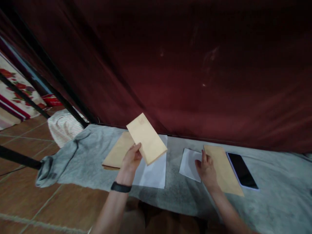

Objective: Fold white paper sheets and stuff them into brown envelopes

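Observation:
A tan paper envelope [148, 138] with small reddish print near its top corner is raised off the cloth, tilted. My left hand [132, 158], with a black band at the wrist, pinches its lower left edge. Beneath it lie a stack of tan envelopes [115, 151] and white sheets of paper [156, 175], partly covered. On the right, my right hand [207, 169] hovers or rests, fingers apart, between a smaller white paper [188, 165] and a flat tan envelope [226, 172]. Whether its fingertips touch either one is hard to tell.
Right of the flat envelope is a dark-screened phone [243, 170]. A grey cloth [91, 152] covers the work surface. Behind it hangs a dark red curtain [170, 81]. Black metal bars [19, 157] and a striped cloth [64, 126] are at the left, above a tiled floor [73, 208].

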A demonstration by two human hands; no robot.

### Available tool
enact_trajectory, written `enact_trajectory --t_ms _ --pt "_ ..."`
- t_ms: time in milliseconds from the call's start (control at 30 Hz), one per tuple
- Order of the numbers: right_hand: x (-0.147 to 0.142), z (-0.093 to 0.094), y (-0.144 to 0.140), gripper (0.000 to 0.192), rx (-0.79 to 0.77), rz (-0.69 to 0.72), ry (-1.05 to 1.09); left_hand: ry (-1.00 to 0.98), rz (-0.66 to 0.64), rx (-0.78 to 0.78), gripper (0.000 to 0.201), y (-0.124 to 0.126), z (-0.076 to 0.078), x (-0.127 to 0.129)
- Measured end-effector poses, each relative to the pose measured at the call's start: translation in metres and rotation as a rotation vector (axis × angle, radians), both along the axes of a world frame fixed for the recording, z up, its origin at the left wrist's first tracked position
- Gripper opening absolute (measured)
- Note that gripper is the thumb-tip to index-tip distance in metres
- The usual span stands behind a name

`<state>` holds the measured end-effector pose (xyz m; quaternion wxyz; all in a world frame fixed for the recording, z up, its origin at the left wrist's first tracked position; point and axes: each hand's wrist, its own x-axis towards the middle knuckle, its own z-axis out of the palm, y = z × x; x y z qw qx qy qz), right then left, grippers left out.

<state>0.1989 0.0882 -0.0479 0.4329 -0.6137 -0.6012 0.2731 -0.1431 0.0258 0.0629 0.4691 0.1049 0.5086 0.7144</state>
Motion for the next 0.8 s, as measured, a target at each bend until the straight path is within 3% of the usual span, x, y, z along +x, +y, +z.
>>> enact_trajectory --t_ms 100,133,233,300,500,667,800 --pt "-0.017 0.018 -0.008 0.046 0.129 0.096 0.008 -0.194 -0.113 -0.038 0.018 0.009 -0.034 0.044" --pt "-0.025 0.023 -0.011 0.045 0.077 0.148 0.124 -0.212 -0.114 -0.030 0.022 0.011 -0.041 0.055" --pt "-0.049 0.031 -0.021 0.049 -0.271 0.356 0.625 -0.197 -0.076 0.004 0.033 0.015 -0.054 0.080" --pt "-0.061 0.031 -0.026 0.051 -0.382 0.420 0.848 -0.185 -0.077 0.014 0.038 0.017 -0.059 0.088" --pt "-0.067 0.029 -0.025 0.047 -0.475 0.288 0.937 -0.286 -0.144 -0.010 0.034 0.019 -0.064 0.095" --pt "-0.056 0.041 -0.021 0.043 -0.555 0.450 1.033 -0.327 -0.207 -0.021 0.024 0.016 -0.055 0.093" --pt "-0.054 0.042 -0.020 0.041 -0.516 0.395 0.992 -0.318 -0.245 -0.009 0.022 0.011 -0.048 0.098"
